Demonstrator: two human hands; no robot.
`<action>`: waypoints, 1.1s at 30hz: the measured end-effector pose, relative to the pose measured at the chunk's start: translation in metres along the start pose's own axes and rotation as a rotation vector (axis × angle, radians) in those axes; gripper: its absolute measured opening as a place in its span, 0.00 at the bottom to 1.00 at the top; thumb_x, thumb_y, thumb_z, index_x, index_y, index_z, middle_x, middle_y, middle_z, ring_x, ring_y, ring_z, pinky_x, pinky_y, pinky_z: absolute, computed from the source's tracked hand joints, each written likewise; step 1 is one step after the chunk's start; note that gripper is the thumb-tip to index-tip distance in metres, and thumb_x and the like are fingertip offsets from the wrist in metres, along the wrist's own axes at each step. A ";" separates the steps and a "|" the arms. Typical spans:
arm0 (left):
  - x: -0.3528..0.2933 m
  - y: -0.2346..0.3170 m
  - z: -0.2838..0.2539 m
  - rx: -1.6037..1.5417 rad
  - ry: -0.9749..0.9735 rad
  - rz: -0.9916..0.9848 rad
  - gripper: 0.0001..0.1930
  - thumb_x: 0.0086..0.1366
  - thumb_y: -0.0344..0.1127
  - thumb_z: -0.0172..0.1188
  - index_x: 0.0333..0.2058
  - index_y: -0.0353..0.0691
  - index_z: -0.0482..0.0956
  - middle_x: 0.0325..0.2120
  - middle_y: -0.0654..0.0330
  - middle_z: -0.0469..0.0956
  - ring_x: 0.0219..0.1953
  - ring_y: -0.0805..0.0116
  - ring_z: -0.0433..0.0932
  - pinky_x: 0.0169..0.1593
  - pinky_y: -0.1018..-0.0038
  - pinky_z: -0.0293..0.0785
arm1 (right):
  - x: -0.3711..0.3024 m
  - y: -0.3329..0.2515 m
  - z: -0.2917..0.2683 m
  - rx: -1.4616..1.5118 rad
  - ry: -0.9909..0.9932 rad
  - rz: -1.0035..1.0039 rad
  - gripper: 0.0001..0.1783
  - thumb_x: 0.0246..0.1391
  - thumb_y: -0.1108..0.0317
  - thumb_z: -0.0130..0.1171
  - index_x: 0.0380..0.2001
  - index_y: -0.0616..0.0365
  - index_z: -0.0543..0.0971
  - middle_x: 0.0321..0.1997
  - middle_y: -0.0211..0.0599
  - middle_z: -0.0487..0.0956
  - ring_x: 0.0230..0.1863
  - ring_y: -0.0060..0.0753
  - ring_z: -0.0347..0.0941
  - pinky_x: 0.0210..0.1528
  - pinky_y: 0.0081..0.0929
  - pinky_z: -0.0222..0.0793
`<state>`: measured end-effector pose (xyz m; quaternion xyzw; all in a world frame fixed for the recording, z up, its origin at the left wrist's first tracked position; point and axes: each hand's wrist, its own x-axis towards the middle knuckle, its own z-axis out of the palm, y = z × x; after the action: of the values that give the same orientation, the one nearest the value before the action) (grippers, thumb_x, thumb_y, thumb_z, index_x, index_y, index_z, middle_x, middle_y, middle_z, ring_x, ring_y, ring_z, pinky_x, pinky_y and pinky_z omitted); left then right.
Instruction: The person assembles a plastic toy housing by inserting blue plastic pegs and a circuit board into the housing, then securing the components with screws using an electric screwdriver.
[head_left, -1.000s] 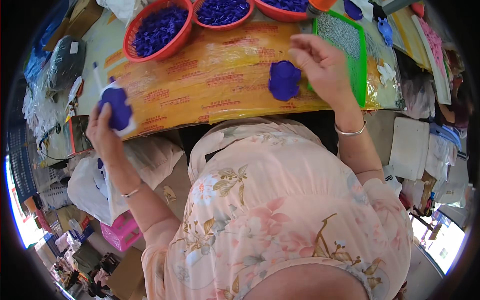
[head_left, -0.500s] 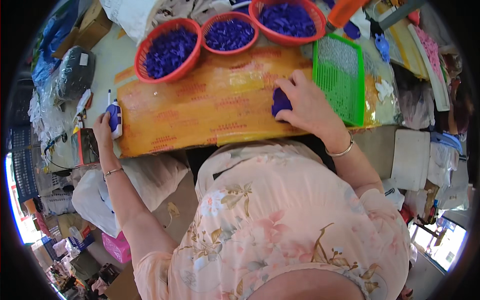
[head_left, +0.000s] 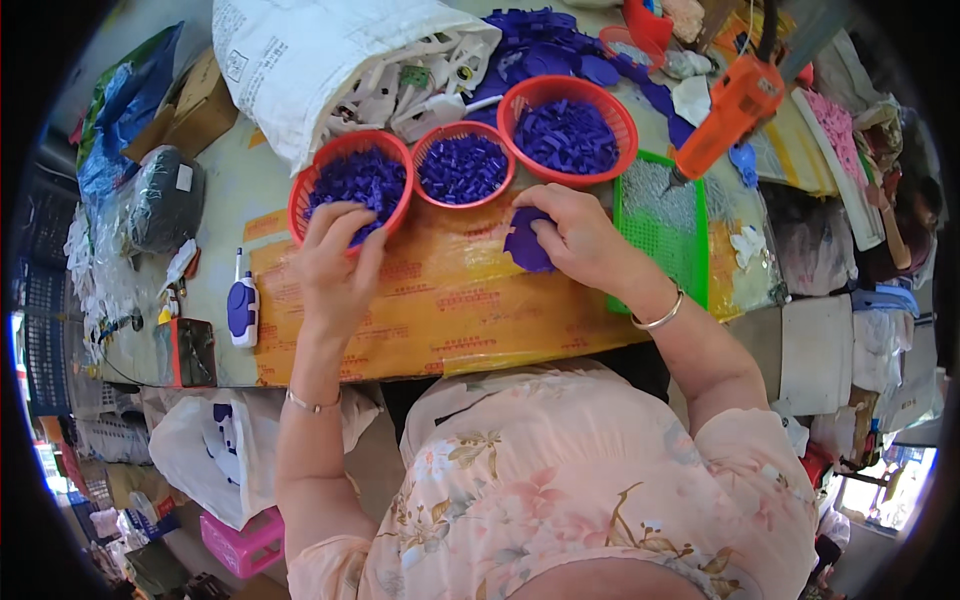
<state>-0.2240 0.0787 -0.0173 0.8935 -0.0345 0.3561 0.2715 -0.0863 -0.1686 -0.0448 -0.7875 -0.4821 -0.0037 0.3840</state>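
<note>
We take the middle basket (head_left: 466,204), red and filled with small purple parts, as our landmark on the desk (head_left: 450,315). To its left, just beside it, stands the left basket (head_left: 401,200); the left hand (head_left: 336,265) reaches over its near edge, fingers bent down at the small purple pieces (head_left: 345,182). We cannot tell whether this grip has closed on a piece. The right hand (head_left: 585,235) is near the middle basket, on its right and near side; its grip is closed on the edge of a flat purple plate (head_left: 526,243), which we note as the workpiece. Step in hand, in our judgement: choosing a small part from the left basket while the plate is held ready. We judge that the next move calls for a fine pinch on one piece, lifted clear of the rim and brought toward the plate, with the right grip kept steady. Right of the middle basket and nearer the body we record a green tray (head_left: 658,240) of small metal bits; well to its left, a purple-and-white device (head_left: 242,312) stands apart from both hands.
</note>
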 end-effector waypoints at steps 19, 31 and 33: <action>0.146 -0.099 0.146 0.520 -0.524 0.121 0.10 0.51 0.30 0.55 0.33 0.36 0.78 0.37 0.49 0.77 0.41 0.50 0.76 0.45 0.60 0.74 | -0.031 -0.025 -0.015 -0.392 0.042 0.159 0.22 0.40 0.73 0.64 0.43 0.59 0.73 0.46 0.44 0.69 0.48 0.48 0.66 0.49 0.39 0.64; 0.193 -0.040 0.036 -0.615 -0.289 -0.168 0.13 0.56 0.32 0.63 0.38 0.30 0.79 0.29 0.61 0.78 0.31 0.78 0.74 0.36 0.80 0.71 | -0.058 -0.026 -0.003 -0.138 0.219 0.088 0.19 0.40 0.75 0.64 0.40 0.62 0.73 0.45 0.47 0.70 0.46 0.50 0.66 0.49 0.39 0.64; 0.179 -0.031 0.019 -0.738 -0.313 -0.226 0.14 0.57 0.30 0.63 0.41 0.29 0.77 0.32 0.60 0.78 0.34 0.75 0.76 0.39 0.79 0.73 | -0.064 -0.026 0.000 -0.117 0.229 0.080 0.19 0.40 0.76 0.64 0.39 0.62 0.73 0.45 0.48 0.70 0.46 0.50 0.66 0.48 0.39 0.64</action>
<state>-0.0710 0.1189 0.0749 0.7776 -0.1024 0.1476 0.6026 -0.1400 -0.2108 -0.0527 -0.8215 -0.4023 -0.1060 0.3899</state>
